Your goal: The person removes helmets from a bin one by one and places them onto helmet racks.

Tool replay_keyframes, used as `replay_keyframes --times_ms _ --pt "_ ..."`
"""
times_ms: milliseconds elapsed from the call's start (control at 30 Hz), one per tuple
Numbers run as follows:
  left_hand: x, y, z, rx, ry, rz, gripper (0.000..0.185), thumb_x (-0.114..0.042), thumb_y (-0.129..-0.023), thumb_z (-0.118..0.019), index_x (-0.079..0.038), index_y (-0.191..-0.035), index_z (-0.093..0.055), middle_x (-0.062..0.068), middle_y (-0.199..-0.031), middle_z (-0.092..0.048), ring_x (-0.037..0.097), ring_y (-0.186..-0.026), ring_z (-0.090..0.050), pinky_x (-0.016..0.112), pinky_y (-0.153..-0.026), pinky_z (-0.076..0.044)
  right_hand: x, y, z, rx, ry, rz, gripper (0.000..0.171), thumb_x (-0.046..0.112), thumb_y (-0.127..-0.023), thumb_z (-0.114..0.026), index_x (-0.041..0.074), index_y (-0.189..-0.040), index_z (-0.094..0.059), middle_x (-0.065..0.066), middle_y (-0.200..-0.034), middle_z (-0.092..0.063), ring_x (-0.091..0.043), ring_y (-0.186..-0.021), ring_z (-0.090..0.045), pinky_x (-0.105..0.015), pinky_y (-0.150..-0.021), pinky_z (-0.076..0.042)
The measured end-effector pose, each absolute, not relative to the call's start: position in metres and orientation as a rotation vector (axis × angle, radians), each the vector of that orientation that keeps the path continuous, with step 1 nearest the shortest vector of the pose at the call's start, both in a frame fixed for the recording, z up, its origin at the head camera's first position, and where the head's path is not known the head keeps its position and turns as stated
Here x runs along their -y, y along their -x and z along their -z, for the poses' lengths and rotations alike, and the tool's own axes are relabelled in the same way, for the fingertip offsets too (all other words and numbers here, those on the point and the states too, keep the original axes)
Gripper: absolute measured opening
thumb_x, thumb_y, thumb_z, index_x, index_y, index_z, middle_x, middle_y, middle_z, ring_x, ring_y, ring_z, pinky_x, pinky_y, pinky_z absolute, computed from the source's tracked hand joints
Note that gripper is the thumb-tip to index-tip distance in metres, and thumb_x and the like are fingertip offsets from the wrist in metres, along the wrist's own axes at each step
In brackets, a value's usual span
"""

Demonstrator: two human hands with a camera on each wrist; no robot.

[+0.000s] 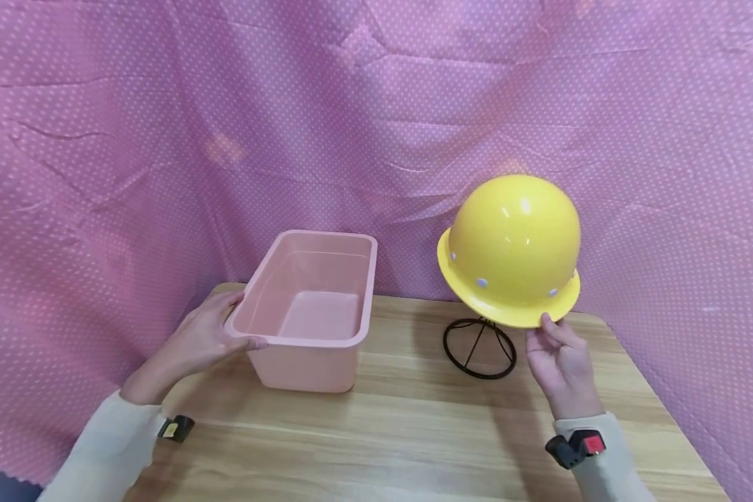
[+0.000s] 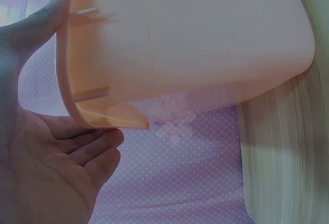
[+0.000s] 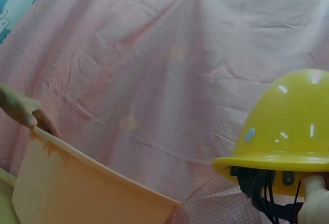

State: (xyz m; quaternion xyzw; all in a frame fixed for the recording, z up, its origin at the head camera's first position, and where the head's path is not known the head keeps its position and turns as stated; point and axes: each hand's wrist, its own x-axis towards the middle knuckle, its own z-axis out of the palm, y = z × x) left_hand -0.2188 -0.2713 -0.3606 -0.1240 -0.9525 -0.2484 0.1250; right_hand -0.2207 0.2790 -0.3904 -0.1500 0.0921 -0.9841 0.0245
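My left hand (image 1: 201, 338) grips the rim of a pink plastic bin (image 1: 307, 366) at its near left corner. In the left wrist view, the thumb lies over the rim and the other fingers (image 2: 100, 154) curl under it. The bin stands on the table with no contents visible. On the right, my right hand (image 1: 561, 362) pinches the front brim of a yellow hard hat (image 1: 514, 244), thumb on top. Dark straps (image 3: 252, 183) hang inside the hat in the right wrist view. Below it stands a black wire stand (image 1: 484, 377); the hat hides its top, so contact is unclear.
A light wood table (image 1: 408, 432) carries the bin and stand. Pink dotted cloth (image 1: 376, 139) hangs behind and along both sides, close to the table's edges. Small cameras (image 1: 178, 428) are strapped to both wrists.
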Motion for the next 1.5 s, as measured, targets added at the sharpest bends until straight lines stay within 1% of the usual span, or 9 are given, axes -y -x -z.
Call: replay_keyframes --times_ms 133,300,433,667,733,900,1133,1367,1500 --pt "0.272 0.219 0.361 2.784 0.362 0.719 0.105 -0.063 -0.073 -0.083 -0.002 -0.149 -0.045 0.021 -0.151 -0.049 0.046 -0.139 -0.046 0.069 -0.110 -0.038 -0.283 0.220 0.392 -0.281 0.481 3.027 0.047 -0.015 -0.100 -0.029 0.001 -0.139 -0.050 -0.009 -0.136 -0.061 -0.023 -0.126 -0.061 -0.034 -0.113 -0.048" --pt "0.272 0.219 0.363 2.784 0.373 0.737 0.102 -0.062 -0.072 -0.083 -0.004 -0.148 -0.048 0.018 -0.149 -0.051 0.042 -0.139 -0.046 0.067 -0.110 -0.039 -0.285 0.216 0.396 -0.379 0.480 2.998 0.052 -0.015 -0.101 -0.026 0.006 -0.142 -0.049 -0.007 -0.142 -0.058 -0.021 -0.130 -0.059 -0.034 -0.114 -0.047" --pt "0.271 0.218 0.363 2.779 0.380 0.743 0.103 -0.061 -0.072 -0.084 -0.003 -0.148 -0.047 0.019 -0.149 -0.051 0.042 -0.139 -0.046 0.066 -0.110 -0.039 -0.285 0.214 0.397 -0.489 0.502 2.991 0.051 -0.014 -0.102 -0.027 0.008 -0.143 -0.048 -0.005 -0.141 -0.059 -0.019 -0.129 -0.060 -0.032 -0.113 -0.048" --pt "0.272 0.219 0.364 2.774 0.357 0.727 0.101 -0.061 -0.072 -0.084 -0.003 -0.147 -0.048 0.021 -0.148 -0.052 0.043 -0.137 -0.049 0.066 -0.109 -0.041 -0.283 0.218 0.398 -0.710 0.678 2.898 0.056 -0.011 -0.104 -0.020 0.011 -0.151 -0.042 -0.004 -0.149 -0.056 -0.019 -0.134 -0.058 -0.035 -0.116 -0.045" --pt "0.272 0.219 0.364 2.771 0.363 0.731 0.101 -0.061 -0.072 -0.084 -0.004 -0.147 -0.048 0.020 -0.148 -0.052 0.043 -0.137 -0.048 0.066 -0.109 -0.041 -0.282 0.218 0.398 -0.746 0.699 2.891 0.057 -0.012 -0.104 -0.020 0.011 -0.152 -0.042 -0.004 -0.149 -0.055 -0.019 -0.135 -0.058 -0.035 -0.116 -0.045" --pt "0.272 0.219 0.363 2.775 0.359 0.729 0.102 -0.062 -0.072 -0.084 -0.005 -0.148 -0.048 0.020 -0.149 -0.050 0.043 -0.138 -0.047 0.067 -0.109 -0.040 -0.281 0.218 0.398 -0.834 0.682 2.892 0.057 -0.011 -0.104 -0.023 0.013 -0.152 -0.041 -0.003 -0.147 -0.057 -0.019 -0.131 -0.061 -0.034 -0.115 -0.046" --pt "0.271 0.219 0.363 2.757 0.374 0.732 0.101 -0.062 -0.071 -0.084 -0.004 -0.147 -0.049 0.019 -0.148 -0.052 0.042 -0.137 -0.048 0.066 -0.109 -0.040 -0.287 0.216 0.399 -0.974 0.625 2.904 0.047 -0.004 -0.106 -0.027 0.011 -0.146 -0.049 -0.003 -0.134 -0.066 -0.018 -0.119 -0.066 -0.031 -0.109 -0.050" --pt "0.271 0.219 0.359 2.774 0.363 0.743 0.104 -0.061 -0.071 -0.085 -0.005 -0.149 -0.047 0.022 -0.148 -0.052 0.044 -0.140 -0.045 0.068 -0.110 -0.038 -0.292 0.214 0.398 -0.960 0.648 2.877 0.045 0.005 -0.108 -0.024 0.010 -0.145 -0.050 -0.003 -0.135 -0.067 -0.018 -0.120 -0.064 -0.031 -0.110 -0.048" --pt "0.271 0.219 0.359 2.782 0.368 0.726 0.104 -0.061 -0.073 -0.083 -0.001 -0.149 -0.046 0.024 -0.149 -0.051 0.046 -0.139 -0.045 0.069 -0.110 -0.037 -0.293 0.213 0.396 -0.982 0.623 2.886 0.044 0.008 -0.109 -0.025 0.010 -0.143 -0.052 -0.003 -0.133 -0.068 -0.017 -0.119 -0.065 -0.031 -0.109 -0.048"
